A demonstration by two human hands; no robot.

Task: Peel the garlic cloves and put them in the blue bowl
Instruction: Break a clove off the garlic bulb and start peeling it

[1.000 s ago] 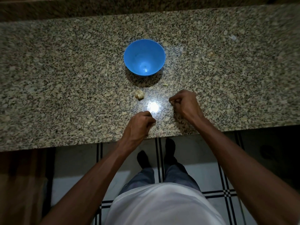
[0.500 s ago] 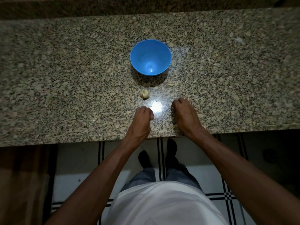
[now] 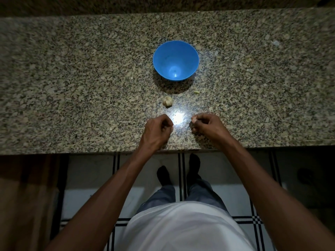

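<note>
Speckled granite counter over a tiled floor

The granite countertop (image 3: 72, 78) spans the view, with a bright light glare (image 3: 178, 118) near its front edge. Below it lies a white tiled floor (image 3: 90, 178) crossed by black stripes, and a brown wooden panel (image 3: 23, 196) stands at the near left.
</note>
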